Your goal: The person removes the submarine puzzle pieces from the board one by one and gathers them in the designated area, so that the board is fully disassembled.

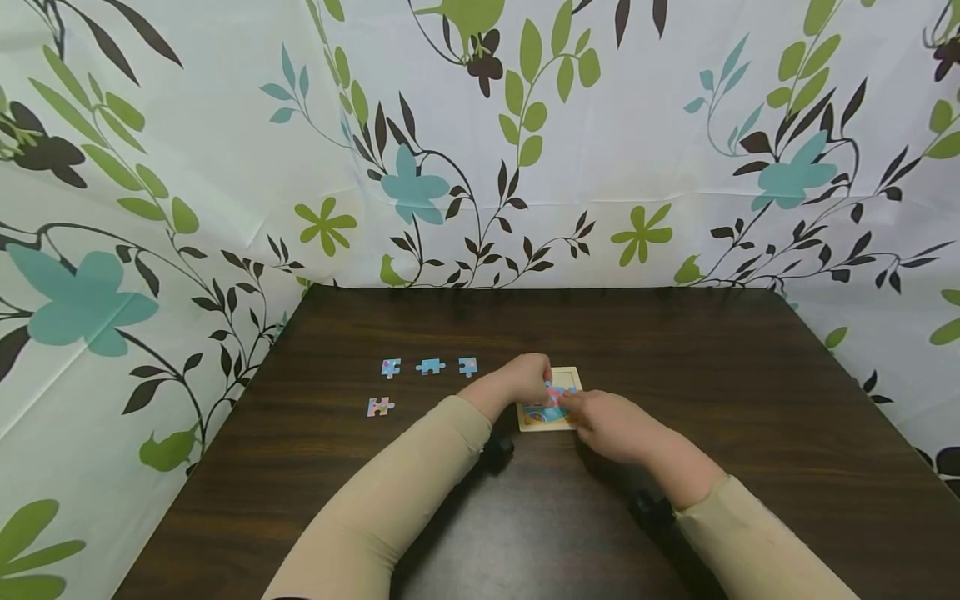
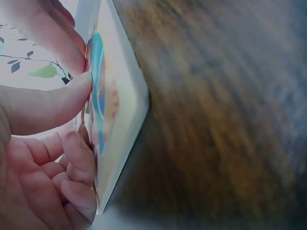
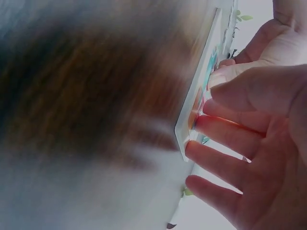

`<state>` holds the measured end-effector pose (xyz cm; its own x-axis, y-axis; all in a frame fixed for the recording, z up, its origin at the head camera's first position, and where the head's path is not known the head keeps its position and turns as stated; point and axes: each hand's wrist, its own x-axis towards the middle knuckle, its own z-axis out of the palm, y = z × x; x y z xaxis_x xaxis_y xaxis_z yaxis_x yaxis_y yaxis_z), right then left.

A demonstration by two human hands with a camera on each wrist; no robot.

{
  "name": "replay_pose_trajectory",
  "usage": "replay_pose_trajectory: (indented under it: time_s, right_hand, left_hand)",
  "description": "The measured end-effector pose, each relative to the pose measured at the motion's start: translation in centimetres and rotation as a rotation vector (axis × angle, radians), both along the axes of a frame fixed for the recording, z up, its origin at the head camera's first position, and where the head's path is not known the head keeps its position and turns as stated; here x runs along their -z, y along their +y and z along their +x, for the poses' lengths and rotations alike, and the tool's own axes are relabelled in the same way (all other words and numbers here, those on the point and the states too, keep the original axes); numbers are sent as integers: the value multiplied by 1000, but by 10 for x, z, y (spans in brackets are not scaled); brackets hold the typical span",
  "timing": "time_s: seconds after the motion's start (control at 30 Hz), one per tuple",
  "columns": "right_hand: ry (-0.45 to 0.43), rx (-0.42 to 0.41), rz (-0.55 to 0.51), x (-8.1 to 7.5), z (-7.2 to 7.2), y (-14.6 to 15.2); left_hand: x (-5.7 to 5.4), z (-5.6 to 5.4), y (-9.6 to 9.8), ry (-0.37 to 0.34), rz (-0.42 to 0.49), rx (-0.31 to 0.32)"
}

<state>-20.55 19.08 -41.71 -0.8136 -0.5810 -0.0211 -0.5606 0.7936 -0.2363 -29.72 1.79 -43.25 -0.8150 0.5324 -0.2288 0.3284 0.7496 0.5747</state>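
A square wooden puzzle board point(image 1: 551, 425) with a pale frame lies on the table, its lower part filled with blue and pink pieces. At its left side my left hand point(image 1: 527, 379) pinches a puzzle piece point(image 1: 549, 385) between thumb and curled fingers, close over the board; the fingers mostly hide it. My right hand point(image 1: 611, 423) touches the board's right side with fingers fairly straight. In the right wrist view, those fingertips point(image 3: 194, 147) rest along the frame and picture. Both thumbs meet near the middle of the picture.
Left of the board lie several loose jigsaw pieces: a row with a blue piece point(image 1: 431, 367) in its middle, and a pink piece point(image 1: 380, 407) below. The dark wooden table point(image 1: 675, 350) ends at a leaf-patterned cloth point(image 1: 480, 167) behind and on both sides.
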Motion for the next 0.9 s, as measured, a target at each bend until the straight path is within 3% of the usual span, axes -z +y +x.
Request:
replay_pose_trajectory:
  time_s: [0.17, 0.4, 0.57, 0.9]
  right_hand:
    - [2, -4, 27, -1, -1, 0]
    - [0, -6, 10, -1, -1, -1]
    - [-10, 11, -25, 1, 0, -3]
    - [-29, -27, -2, 1, 3, -2]
  left_hand:
    - [0, 1, -1, -23, 25, -5]
    - [-2, 0, 0, 13, 15, 16]
    - [-4, 1, -3, -28, 80, -17]
    - [-2, 1, -8, -38, 143, 16]
